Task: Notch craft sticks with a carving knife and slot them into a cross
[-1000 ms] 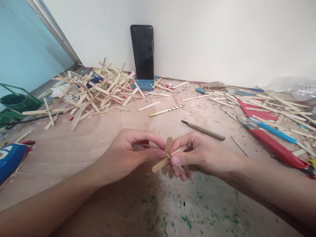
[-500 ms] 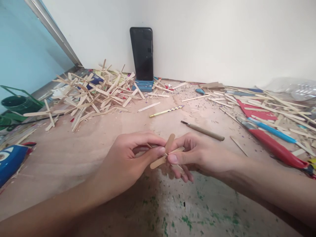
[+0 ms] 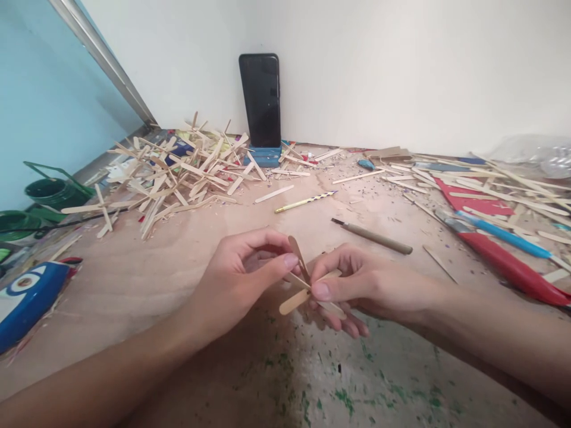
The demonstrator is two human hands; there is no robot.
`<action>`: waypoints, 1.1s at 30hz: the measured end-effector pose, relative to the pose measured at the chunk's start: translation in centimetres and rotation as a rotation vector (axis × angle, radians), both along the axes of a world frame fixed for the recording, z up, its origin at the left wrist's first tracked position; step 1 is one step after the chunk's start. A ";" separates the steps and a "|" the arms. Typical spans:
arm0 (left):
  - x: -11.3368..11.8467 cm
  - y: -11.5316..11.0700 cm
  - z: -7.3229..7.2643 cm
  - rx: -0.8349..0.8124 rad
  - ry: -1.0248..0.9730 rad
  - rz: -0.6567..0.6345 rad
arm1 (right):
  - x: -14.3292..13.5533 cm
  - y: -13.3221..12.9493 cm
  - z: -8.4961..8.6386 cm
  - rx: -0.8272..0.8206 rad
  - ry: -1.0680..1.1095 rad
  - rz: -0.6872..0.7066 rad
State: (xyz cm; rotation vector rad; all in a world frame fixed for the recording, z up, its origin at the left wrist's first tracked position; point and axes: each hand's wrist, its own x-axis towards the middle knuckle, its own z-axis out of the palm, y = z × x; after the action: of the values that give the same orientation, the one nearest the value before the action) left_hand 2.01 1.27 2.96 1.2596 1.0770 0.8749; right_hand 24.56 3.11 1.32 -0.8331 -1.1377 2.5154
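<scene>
Several crossed popsicle sticks (image 3: 294, 302) are held together above the near part of the table. My right hand (image 3: 352, 282) pinches them where they cross, thumb on top and the other fingers curled below. My left hand (image 3: 254, 270) is closed around the upper left side, its thumb and forefinger pinching one of the sticks. One stick rises steeply between the two hands, and another points toward the lower left. The joint itself is partly hidden by my right fingertips.
Behind the hands lie a pencil (image 3: 306, 202) and a chisel-like carving tool (image 3: 375, 236). A heap of popsicle sticks (image 3: 196, 163) is at the back left, near a black phone (image 3: 261, 101) in a blue stand (image 3: 263, 156). A red-handled cutter (image 3: 508, 267) lies right.
The stick between my hands has tilted from leaning right to leaning left, more upright. My left fingers have shifted up along it. The whole view has moved slightly.
</scene>
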 end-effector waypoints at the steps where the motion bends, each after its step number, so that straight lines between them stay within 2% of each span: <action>1: 0.0 0.0 0.0 0.002 0.005 0.007 | 0.0 0.0 0.1 0.006 -0.007 0.002; 6: -0.1 0.3 -0.1 0.042 0.079 0.163 | 0.6 0.0 0.2 0.054 -0.070 -0.041; 11: -0.5 0.6 -0.3 0.176 0.150 0.280 | 0.9 0.3 0.4 0.098 -0.103 -0.122; 20: -0.3 -0.2 -0.8 0.377 0.333 0.228 | 0.6 0.1 0.6 0.143 -0.159 -0.119; 27: -0.6 -0.9 -1.2 0.640 0.556 0.185 | 0.4 -0.4 1.1 0.204 -0.198 -0.136; 30: -0.5 -1.0 -1.2 0.629 0.567 0.198 | 0.3 -0.6 1.3 0.281 -0.226 -0.126; 33: -0.4 -0.8 -1.2 0.570 0.497 0.219 | 0.4 -0.7 1.3 0.289 -0.211 -0.112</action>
State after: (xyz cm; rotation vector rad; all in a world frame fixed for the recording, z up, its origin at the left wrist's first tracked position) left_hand 1.58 0.44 1.78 1.9290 1.4325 1.1146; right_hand 24.97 2.45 2.66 -1.0645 -1.4350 2.1435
